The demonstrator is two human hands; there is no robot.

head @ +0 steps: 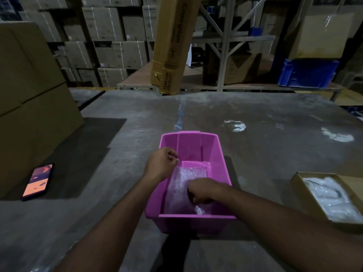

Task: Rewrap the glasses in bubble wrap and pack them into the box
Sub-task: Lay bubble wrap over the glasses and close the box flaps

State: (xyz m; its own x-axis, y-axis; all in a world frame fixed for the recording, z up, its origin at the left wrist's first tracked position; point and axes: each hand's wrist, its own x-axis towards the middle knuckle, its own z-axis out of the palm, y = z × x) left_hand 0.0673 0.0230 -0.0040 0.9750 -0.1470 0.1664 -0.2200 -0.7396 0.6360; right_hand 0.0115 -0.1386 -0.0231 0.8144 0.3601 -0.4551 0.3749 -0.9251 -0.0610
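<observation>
A pink plastic bin [223, 161] stands on the grey table in front of me. Inside it lies a sheet of bubble wrap [179, 185]. My left hand [161, 163] is over the bin's left wall and pinches the sheet's upper left corner. My right hand [202, 190] reaches down into the bin with curled fingers gripping the bubble wrap near its lower part. Whether a glass lies under the wrap is hidden. An open cardboard box [300, 180] at the right edge holds pale wrapped items [330, 195].
A lit phone [38, 181] lies on the table at the left. Large cardboard cartons [29, 107] stand at the far left. A tall carton [172, 46] leans behind the table, with shelving, stacked boxes and a blue crate [308, 73] beyond.
</observation>
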